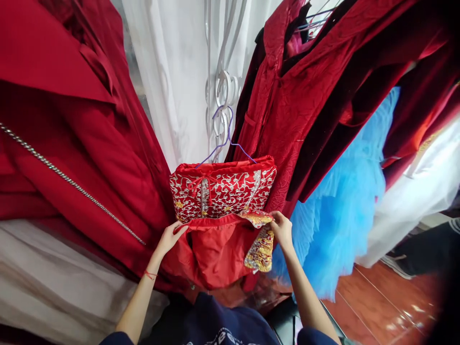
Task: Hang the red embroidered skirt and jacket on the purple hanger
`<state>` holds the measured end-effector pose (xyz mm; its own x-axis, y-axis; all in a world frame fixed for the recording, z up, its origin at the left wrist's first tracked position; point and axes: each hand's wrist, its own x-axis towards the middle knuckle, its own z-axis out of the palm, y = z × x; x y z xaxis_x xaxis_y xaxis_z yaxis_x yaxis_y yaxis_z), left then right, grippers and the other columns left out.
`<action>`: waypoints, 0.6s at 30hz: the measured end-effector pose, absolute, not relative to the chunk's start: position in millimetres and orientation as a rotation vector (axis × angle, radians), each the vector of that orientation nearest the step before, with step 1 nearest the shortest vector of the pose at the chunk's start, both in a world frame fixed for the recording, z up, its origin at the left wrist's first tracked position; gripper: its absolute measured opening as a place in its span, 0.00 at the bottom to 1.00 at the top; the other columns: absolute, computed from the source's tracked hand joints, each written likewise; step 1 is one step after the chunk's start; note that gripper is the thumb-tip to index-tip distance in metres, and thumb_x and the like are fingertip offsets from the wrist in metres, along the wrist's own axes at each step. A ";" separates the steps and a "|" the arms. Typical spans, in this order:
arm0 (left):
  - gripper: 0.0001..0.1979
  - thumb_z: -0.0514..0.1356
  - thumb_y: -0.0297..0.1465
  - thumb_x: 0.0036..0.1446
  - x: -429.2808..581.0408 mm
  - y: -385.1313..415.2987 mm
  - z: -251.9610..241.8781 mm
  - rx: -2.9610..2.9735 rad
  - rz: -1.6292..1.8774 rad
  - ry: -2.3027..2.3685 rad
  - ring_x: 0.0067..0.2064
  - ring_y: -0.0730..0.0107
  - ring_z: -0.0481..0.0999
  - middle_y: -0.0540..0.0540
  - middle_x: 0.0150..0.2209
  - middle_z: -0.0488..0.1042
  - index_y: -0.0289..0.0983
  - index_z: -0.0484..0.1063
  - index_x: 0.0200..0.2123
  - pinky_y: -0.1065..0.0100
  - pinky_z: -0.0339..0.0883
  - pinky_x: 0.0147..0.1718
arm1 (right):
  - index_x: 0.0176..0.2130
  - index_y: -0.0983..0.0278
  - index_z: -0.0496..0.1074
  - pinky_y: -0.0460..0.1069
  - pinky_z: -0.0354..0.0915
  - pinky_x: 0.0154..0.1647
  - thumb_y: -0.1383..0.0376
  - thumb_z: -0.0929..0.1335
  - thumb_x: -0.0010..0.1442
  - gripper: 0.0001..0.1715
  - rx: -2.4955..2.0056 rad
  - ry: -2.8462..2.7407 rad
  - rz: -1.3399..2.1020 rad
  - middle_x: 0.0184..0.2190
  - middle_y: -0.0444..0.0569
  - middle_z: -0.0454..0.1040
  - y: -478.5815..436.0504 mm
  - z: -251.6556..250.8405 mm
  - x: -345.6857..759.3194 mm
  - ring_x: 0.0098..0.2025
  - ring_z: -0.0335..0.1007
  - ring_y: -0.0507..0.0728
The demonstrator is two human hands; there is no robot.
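Observation:
My left hand (171,238) pinches the left end of the upper edge of a red satin garment (223,249). At the other end, my right hand (282,231) grips the same edge between thumb and fingers. The edge is stretched between my hands, with plain red lining facing me. A gold-embroidered part (261,249) folds over at the right, below my right hand. Just behind it hangs a red top with silver embroidery (230,189), with a small bow at its upper left. A thin purple hanger (229,135) carries this top; its lower part is hidden by the held garment.
White rings (223,88) hang above the purple hanger, before a white curtain (161,72). Long red dresses (79,124) fill the left, and dark red gowns (305,105) the right. A blue tulle dress (345,211) hangs lower right, near another person's shoe (397,266) on the tiles.

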<state>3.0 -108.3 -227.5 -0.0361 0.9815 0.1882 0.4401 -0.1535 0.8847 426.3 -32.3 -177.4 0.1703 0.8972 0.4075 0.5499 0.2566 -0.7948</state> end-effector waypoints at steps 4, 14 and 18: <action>0.19 0.63 0.47 0.54 12.0 -106.0 -173.9 1.701 1.157 1.563 0.41 0.64 0.76 0.47 0.37 0.77 0.37 0.70 0.37 0.66 0.69 0.44 | 0.30 0.63 0.66 0.44 0.54 0.22 0.57 0.65 0.49 0.11 -1.261 -1.459 0.600 0.20 0.41 0.65 -32.8 -158.5 434.7 0.21 0.57 0.50; 0.21 0.61 0.47 0.56 -6.1 -130.0 -66.3 1.774 1.073 1.663 0.48 0.58 0.77 0.45 0.45 0.79 0.38 0.75 0.45 0.64 0.71 0.48 | 0.32 0.63 0.66 0.44 0.53 0.22 0.48 0.70 0.56 0.21 -1.103 -1.604 0.616 0.22 0.41 0.64 -19.0 -64.1 457.4 0.22 0.55 0.49; 0.24 0.65 0.50 0.50 3.8 -131.7 -51.0 1.831 1.052 2.009 0.44 0.55 0.79 0.45 0.42 0.81 0.38 0.77 0.42 0.66 0.70 0.42 | 0.29 0.63 0.69 0.46 0.58 0.27 0.48 0.67 0.60 0.22 -1.059 -1.739 0.480 0.26 0.46 0.68 -8.6 -51.0 454.7 0.27 0.62 0.52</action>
<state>3.8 -131.7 -51.0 -0.1955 0.9360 0.2926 0.7738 -0.0361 0.6324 454.7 -8.6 -51.0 -0.1144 0.8292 0.5472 0.4313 0.5376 -0.7246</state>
